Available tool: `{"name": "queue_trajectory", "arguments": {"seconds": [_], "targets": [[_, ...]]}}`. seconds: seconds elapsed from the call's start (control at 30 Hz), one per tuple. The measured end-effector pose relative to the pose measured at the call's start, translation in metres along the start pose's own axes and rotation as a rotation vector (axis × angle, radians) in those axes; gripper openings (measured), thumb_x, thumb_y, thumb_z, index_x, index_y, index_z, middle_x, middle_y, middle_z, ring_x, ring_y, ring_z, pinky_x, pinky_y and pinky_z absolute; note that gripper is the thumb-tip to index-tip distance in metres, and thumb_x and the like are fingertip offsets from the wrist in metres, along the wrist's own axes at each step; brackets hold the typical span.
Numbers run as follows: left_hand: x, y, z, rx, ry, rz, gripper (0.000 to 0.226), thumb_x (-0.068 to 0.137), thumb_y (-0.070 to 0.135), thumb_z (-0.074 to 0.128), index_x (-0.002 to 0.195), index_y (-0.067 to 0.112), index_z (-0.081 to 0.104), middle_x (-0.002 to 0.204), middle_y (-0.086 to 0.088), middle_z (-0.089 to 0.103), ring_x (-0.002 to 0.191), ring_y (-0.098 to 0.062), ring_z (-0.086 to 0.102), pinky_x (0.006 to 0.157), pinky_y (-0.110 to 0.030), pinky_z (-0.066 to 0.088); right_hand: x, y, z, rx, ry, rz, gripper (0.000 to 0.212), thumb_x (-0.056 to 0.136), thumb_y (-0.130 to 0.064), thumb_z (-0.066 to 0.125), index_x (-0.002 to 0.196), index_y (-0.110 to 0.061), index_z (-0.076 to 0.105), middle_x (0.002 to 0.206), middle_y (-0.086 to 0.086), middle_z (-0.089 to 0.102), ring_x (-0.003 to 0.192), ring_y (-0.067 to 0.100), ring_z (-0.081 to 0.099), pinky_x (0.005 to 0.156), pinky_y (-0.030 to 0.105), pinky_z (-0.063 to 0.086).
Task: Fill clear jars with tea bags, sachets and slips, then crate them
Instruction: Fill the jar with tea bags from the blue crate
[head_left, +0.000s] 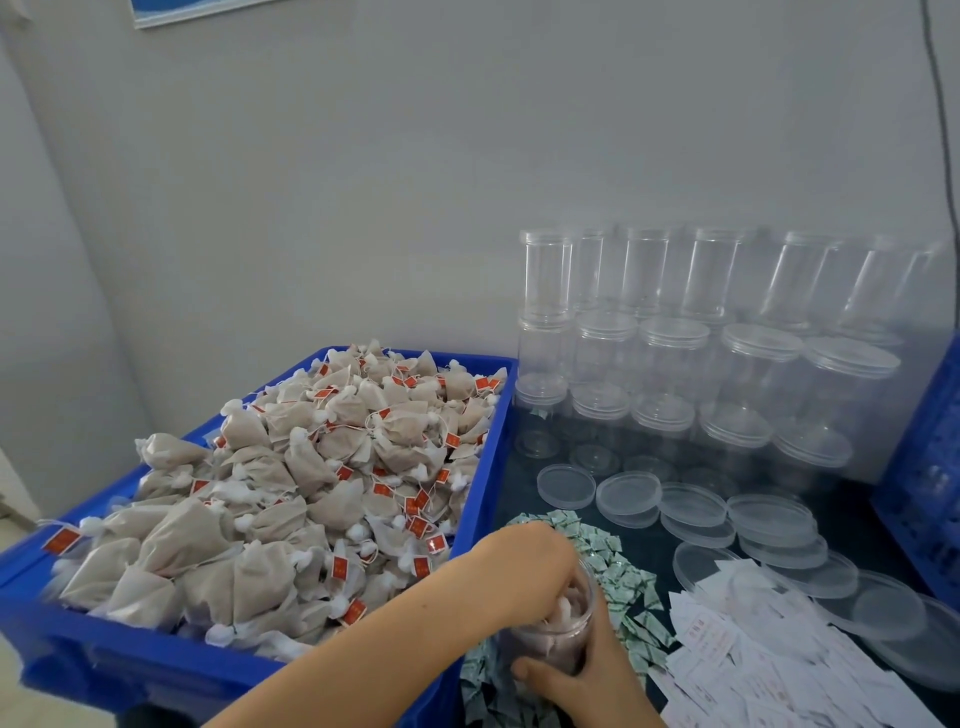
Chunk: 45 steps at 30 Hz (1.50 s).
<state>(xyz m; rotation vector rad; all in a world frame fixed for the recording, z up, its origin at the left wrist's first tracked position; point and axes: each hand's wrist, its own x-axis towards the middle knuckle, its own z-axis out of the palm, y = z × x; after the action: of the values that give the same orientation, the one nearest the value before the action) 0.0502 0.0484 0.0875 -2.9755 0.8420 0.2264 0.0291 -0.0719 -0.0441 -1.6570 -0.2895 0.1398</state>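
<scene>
Item: jar (558, 631), clear, upright, mouth up, long axis vertical. It stands at the near edge of the table (852, 525), just right of the blue bin (130, 670), on top of the spread of green-and-white sachets (618, 566). It looks partly filled with tea bags.

Item: my left hand (524, 561). It reaches in from the near left over the bin's corner, with its fingers (563, 605) dipped down through the jar's mouth. I cannot tell whether they are curled on a bag or loose inside; the glass and blur hide them.

Item: my right hand (587, 675). It comes from the near side and grips the jar low on its wall, thumb across the front, steadying it.

Item: tea bags (291, 483), heaped in the bin, left of the jar and touching nothing of it. The left hand is the nearer one to them.

Item: slips (753, 654), white, scattered to the right of the jar, nearer my right hand.

Item: lids (691, 506), loose, far right of the sachets; empty jars (670, 358) stacked beyond them against the wall.

Judgement: filling is in hand. The next move turns on the vertical mouth: anything added must come straight down from above, so the left hand must lift clear upward first.
</scene>
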Motion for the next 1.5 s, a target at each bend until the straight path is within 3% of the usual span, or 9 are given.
{"name": "queue_trajectory", "arguments": {"seconds": [0.13,0.27,0.47,0.6,0.7,0.9,1.13,1.33,1.5], "targets": [[0.001,-0.005,-0.004,-0.033,0.005,0.054,0.013,0.088,0.005,0.052,0.079,0.003,0.061,0.083,-0.011,0.061,0.070,-0.021,0.049,0.063,-0.033,0.043,0.000,0.000,0.000,0.001,-0.027,-0.013,0.100,0.047,-0.032,0.085,0.131,-0.048,0.034,0.116,-0.040,0.059,0.107,-0.019,0.056,0.079,0.002,0.045],[-0.009,-0.031,-0.015,-0.244,0.251,0.033,0.015,0.093,0.021,0.056,0.102,0.015,0.066,0.099,0.002,0.067,0.086,-0.009,0.060,0.083,-0.024,0.050,-0.002,0.001,0.000,0.034,-0.019,0.001,0.102,0.046,-0.026,0.088,0.135,-0.035,0.038,0.126,-0.014,0.053,0.103,-0.011,0.062,0.077,0.007,0.050],[-0.019,-0.094,-0.007,-0.180,0.428,-0.189,0.022,0.093,0.024,0.056,0.113,0.017,0.060,0.100,0.006,0.057,0.091,-0.012,0.057,0.081,-0.023,0.046,-0.003,0.000,0.001,0.006,0.017,0.024,0.102,0.044,-0.049,0.087,0.130,-0.055,0.033,0.133,-0.026,0.037,0.113,-0.013,0.051,0.080,0.004,0.046],[-0.022,-0.131,0.017,-0.038,0.260,-0.370,0.052,0.091,0.031,0.058,0.139,0.020,0.042,0.141,-0.003,0.042,0.126,-0.021,0.044,0.103,-0.035,0.041,-0.003,0.002,0.000,-0.017,0.021,0.028,0.105,0.043,-0.051,0.086,0.133,-0.053,0.032,0.132,-0.029,0.035,0.115,-0.018,0.044,0.080,0.002,0.044],[-0.019,-0.143,0.034,0.023,0.134,-0.423,0.070,0.088,0.039,0.062,0.147,0.023,0.029,0.152,-0.004,0.028,0.133,-0.028,0.038,0.105,-0.042,0.041,-0.003,0.002,0.000,-0.017,0.014,0.033,0.107,0.042,-0.051,0.087,0.133,-0.053,0.032,0.133,-0.028,0.036,0.118,-0.011,0.047,0.083,0.005,0.046],[-0.010,-0.147,0.052,0.025,0.029,-0.449,0.054,0.086,0.044,0.062,0.132,0.019,0.048,0.133,-0.004,0.049,0.117,-0.021,0.051,0.095,-0.034,0.045,-0.003,0.000,0.001,-0.001,0.003,0.030,0.104,0.044,-0.048,0.088,0.131,-0.052,0.033,0.133,-0.027,0.036,0.107,-0.024,0.050,0.078,0.002,0.045],[-0.008,-0.151,0.051,0.168,-0.046,-0.458,0.020,0.091,0.015,0.054,0.108,0.010,0.063,0.115,-0.009,0.061,0.103,-0.024,0.059,0.087,-0.033,0.050,-0.004,0.001,0.001,-0.001,0.003,0.024,0.104,0.044,-0.048,0.088,0.133,-0.049,0.034,0.134,-0.020,0.038,0.116,0.000,0.054,0.079,0.008,0.049],[-0.006,-0.149,0.053,0.319,-0.130,-0.421,0.023,0.090,0.011,0.056,0.113,0.011,0.060,0.120,-0.008,0.058,0.111,-0.024,0.055,0.090,-0.033,0.048,-0.004,0.000,0.001,-0.006,0.003,0.028,0.104,0.044,-0.049,0.087,0.133,-0.050,0.033,0.134,-0.021,0.037,0.116,-0.001,0.053,0.079,0.008,0.049],[-0.008,-0.148,0.050,0.412,-0.076,-0.387,0.019,0.090,0.006,0.052,0.105,0.010,0.063,0.109,-0.007,0.064,0.105,-0.025,0.059,0.084,-0.034,0.051,-0.004,0.001,0.001,-0.006,0.002,0.020,0.103,0.044,-0.049,0.088,0.133,-0.049,0.034,0.135,-0.021,0.037,0.112,-0.008,0.054,0.078,0.006,0.048]]}}
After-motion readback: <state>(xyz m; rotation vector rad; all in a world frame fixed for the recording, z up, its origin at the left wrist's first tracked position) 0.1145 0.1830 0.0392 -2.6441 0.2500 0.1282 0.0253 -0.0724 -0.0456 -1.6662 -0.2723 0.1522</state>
